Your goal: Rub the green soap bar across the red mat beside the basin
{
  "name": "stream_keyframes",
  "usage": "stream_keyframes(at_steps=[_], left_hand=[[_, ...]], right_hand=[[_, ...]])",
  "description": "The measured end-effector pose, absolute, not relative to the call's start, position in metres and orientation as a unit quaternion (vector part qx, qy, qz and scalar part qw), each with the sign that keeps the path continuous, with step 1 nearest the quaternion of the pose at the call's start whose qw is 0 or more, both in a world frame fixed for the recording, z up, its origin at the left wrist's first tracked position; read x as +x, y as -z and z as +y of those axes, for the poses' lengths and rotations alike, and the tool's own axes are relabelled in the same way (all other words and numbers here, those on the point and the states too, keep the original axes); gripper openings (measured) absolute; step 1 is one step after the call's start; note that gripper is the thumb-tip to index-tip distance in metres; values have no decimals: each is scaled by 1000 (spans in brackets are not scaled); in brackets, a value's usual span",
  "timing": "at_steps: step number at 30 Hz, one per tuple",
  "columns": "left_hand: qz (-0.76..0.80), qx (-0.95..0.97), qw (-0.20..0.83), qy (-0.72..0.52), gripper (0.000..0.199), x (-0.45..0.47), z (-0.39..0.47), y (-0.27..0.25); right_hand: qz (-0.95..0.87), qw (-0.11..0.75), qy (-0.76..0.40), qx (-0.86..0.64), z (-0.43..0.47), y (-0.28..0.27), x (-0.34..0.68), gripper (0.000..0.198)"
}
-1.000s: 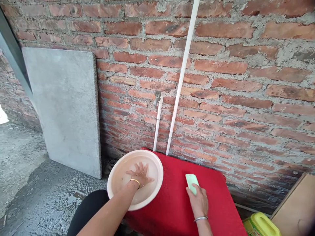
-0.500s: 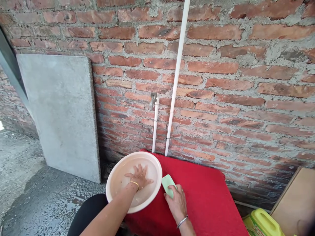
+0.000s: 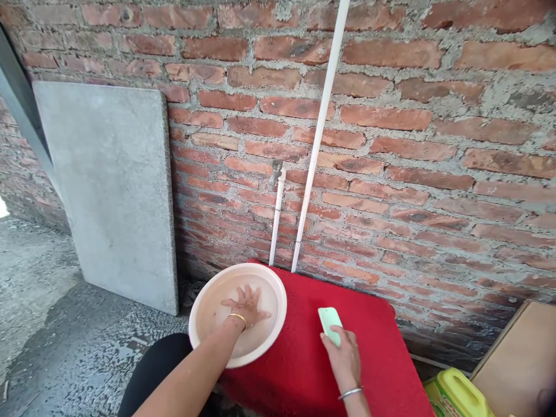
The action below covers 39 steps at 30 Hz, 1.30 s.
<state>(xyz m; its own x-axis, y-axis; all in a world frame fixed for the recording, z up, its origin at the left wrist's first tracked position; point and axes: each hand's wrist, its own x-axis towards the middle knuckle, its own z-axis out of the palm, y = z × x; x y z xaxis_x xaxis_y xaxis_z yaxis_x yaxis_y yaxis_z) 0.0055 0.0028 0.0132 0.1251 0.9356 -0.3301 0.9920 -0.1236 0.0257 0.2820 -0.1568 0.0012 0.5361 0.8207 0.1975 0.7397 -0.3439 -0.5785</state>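
Swinging block (image 3: 329, 319) rightward, gripping with right hand (image 3: 346, 358), splaying left hand (image 3: 247, 307) in basin (image 3: 282, 307), possibly risking spillage by leaning.

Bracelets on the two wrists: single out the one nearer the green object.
The silver-coloured bracelet, by the right hand gripping the green object; the gold-coloured bracelet is by the left hand in the basin.

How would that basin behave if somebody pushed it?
The basin probably feels heavy for its size, as it appears to hold water around the left hand; that would likely slosh. It seems to jut past the cloth on the left, so might tip that way.
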Motion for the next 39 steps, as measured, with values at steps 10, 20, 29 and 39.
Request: stream_keyframes(at_steps=[10, 20, 29, 39], left_hand=[[645, 743, 102, 143, 90, 7, 1, -18], [644, 748, 114, 110, 95, 6, 3, -11], [648, 748, 96, 108, 91, 3, 5, -6], [647, 743, 126, 111, 90, 7, -3, -27]], right_hand=[[-585, 268, -103, -759, -148, -3, 208, 24], [-436, 287, -21, -852, -164, 11, 315, 53], [-589, 316, -100, -737, -154, 1, 202, 22], [-504, 344, -103, -786, -162, 13, 279, 43]])
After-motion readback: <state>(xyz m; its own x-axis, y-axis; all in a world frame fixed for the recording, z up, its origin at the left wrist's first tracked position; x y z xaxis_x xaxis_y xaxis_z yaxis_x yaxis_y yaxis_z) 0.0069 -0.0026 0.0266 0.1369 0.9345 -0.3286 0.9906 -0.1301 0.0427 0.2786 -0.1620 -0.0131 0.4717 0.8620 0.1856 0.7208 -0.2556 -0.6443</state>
